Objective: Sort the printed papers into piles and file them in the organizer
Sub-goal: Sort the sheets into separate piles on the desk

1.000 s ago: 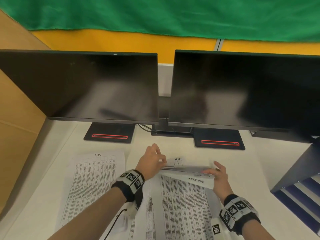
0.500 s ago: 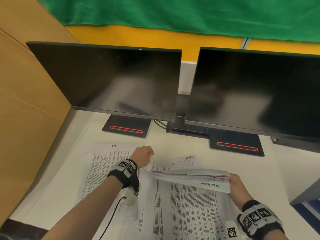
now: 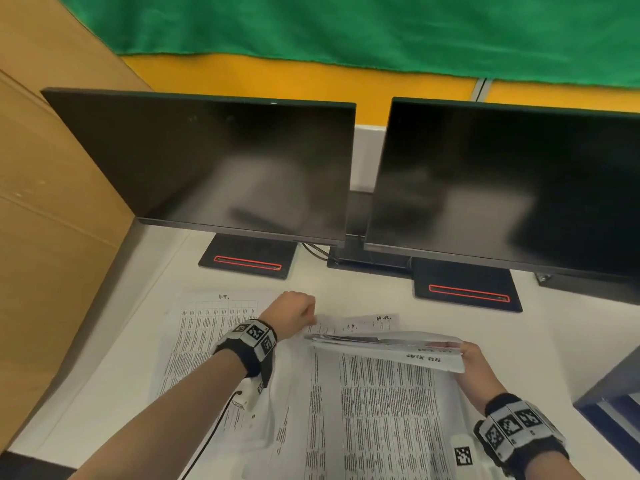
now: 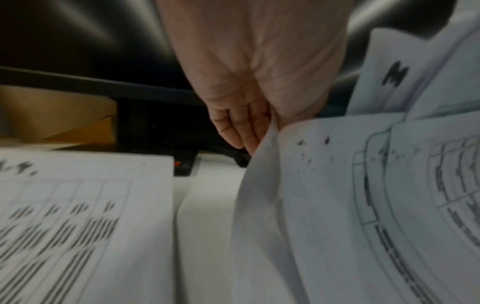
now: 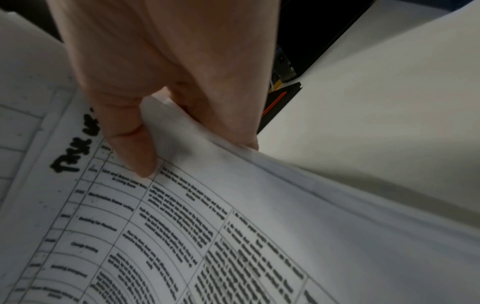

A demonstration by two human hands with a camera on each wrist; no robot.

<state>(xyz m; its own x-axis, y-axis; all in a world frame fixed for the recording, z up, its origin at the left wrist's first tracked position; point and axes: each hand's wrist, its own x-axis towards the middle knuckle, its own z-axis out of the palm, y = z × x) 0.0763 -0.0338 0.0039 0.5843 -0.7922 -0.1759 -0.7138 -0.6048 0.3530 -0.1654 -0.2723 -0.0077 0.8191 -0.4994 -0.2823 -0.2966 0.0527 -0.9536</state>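
A sheaf of printed papers [image 3: 388, 348] is held lifted above the sheets spread near the bench's [image 3: 346, 292] front edge; its left end is pinched by the left hand [image 3: 294, 315], its right end is clamped between the right hand's [image 3: 476, 363] fingers [image 5: 130, 144] and thumb

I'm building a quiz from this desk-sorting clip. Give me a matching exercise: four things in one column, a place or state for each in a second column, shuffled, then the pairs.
Things
1. left hand
2. right hand
3. I.T. sheet
4. left monitor

Places or states
A. lying flat on the desk, left of both hands
B. pinching the left end of the lifted papers
C. standing at the back, screen dark
D. gripping the right end of the lifted papers

Pairs: 1-B, 2-D, 3-A, 4-C
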